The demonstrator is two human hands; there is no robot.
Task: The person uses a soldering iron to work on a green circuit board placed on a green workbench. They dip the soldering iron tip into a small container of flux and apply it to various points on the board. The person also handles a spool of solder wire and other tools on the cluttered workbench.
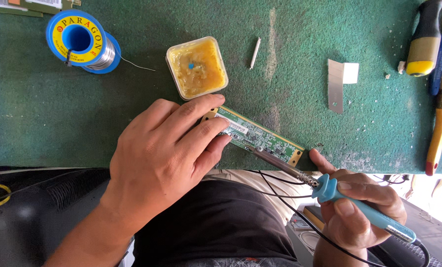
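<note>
Two hands are seen at work on one narrow green circuit board [260, 137], which lies slantwise at the near edge of the green mat [57, 113]. The left hand [169, 148] is laid flat on the board's left end, fingers spread and pressing down, nothing gripped. The right hand [362, 210] is closed round the blue handle of a soldering iron [329, 190], whose metal shaft is rested on the board with its tip close to the left fingertips.

A burn could be caused if the tip were slid leftward toward those fingers. Neighbouring pads might be bridged or a component overheated if the tip were dragged or kept too long in one place. The board, so near the mat's edge, could be tipped off if the pressure were released. The iron's black cable, hanging across the lap, could be snagged.

Just beyond the board, a square tub of yellow flux [197, 67] is placed, touching distance from the left fingers. A blue solder spool [81, 41] is set far left, a small metal pin [255, 53] and a cutter blade [336, 85] further right, and brushes and tools [441, 84] at the right edge. Nothing is seen between iron and board.
</note>
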